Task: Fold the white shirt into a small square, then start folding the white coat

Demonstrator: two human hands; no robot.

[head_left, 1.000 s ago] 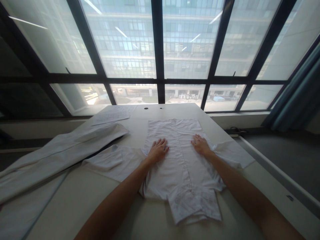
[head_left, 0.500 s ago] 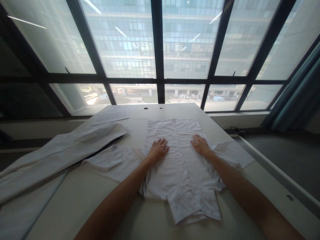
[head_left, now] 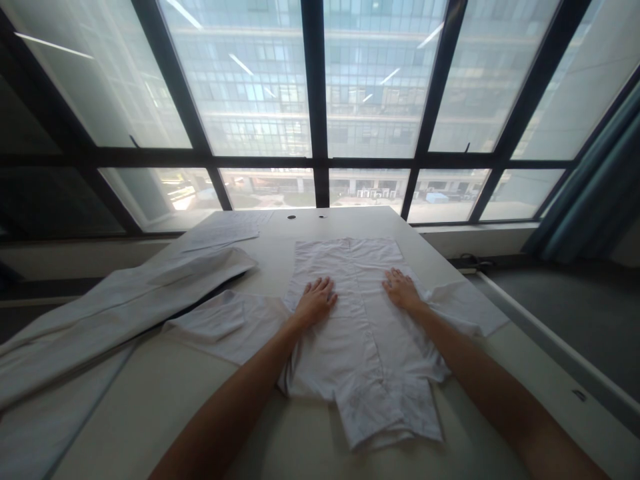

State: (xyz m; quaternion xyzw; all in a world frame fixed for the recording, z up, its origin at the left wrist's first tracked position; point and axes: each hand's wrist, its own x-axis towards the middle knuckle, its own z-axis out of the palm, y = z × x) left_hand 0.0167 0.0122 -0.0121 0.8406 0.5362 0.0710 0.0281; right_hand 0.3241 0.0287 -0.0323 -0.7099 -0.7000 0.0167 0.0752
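Left hand (head_left: 316, 301) and right hand (head_left: 401, 289) lie flat, fingers slightly spread, on the white garment (head_left: 345, 353) atop the table (head_left: 273, 263)

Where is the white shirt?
In the middle of the head view, the white shirt lies on the table, under the left hand and right hand, with windows beyond.

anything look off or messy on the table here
Nothing looks spilled or damaged. The wrinkled white cloth garment under the bare left hand and bare right hand looks slightly askew: creases run along its middle, and its near flap slants rightward.
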